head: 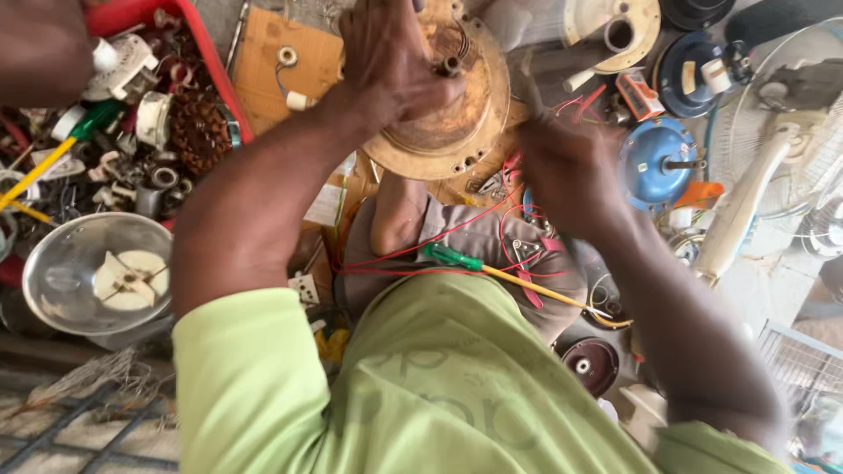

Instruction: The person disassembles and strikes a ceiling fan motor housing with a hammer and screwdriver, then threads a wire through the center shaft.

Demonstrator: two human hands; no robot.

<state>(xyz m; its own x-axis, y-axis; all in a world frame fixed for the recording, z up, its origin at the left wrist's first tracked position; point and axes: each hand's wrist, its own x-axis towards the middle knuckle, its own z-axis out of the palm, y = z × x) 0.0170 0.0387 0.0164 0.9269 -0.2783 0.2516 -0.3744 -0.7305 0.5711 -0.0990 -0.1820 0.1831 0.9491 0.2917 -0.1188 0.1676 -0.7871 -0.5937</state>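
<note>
A rusty round fan motor housing [457, 105] rests tilted above my knee [399, 211]. My left hand [391, 61] lies over its left side, fingers curled around the hub by the centre shaft. My right hand [562, 167] is blurred, just right of the housing, fingers closed around a thin grey tool [529, 88] that points up along the housing's rim. Red wires [492, 215] trail from the motor across my lap. A green-handled screwdriver [452, 256] lies on my lap between my two arms.
A red tray [224, 79] of small parts sits at the left, a steel bowl [53, 263] holding a white piece below it. Cardboard [272, 53] lies behind the motor. A blue motor cap [654, 162], white fan stand [746, 197] and dark round part [590, 364] crowd the right.
</note>
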